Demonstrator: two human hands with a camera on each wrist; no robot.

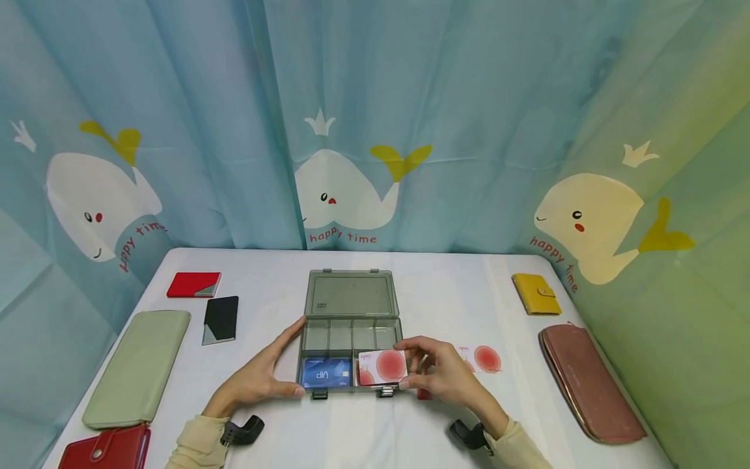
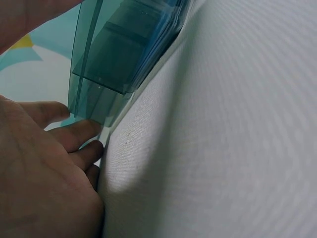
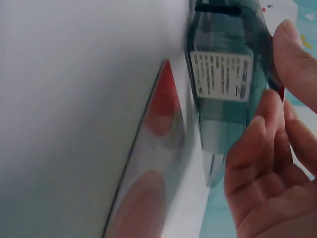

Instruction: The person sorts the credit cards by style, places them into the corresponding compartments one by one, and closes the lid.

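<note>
An open, translucent grey compartment box sits mid-table, its lid laid back. A blue VIP card lies in the front left compartment. My right hand pinches a white card with a red circle over the front right compartment. A second white and red card lies on the cloth just right of that hand. My left hand braces the box's front left corner, with the thumb along the front and straight fingers along the side. Both wrist views show the box close beside the fingers.
On the left lie a red card case, a black card case, a long pale green wallet and a red wallet. A yellow wallet and a long brown-pink wallet lie on the right. Whale-print curtains surround the table.
</note>
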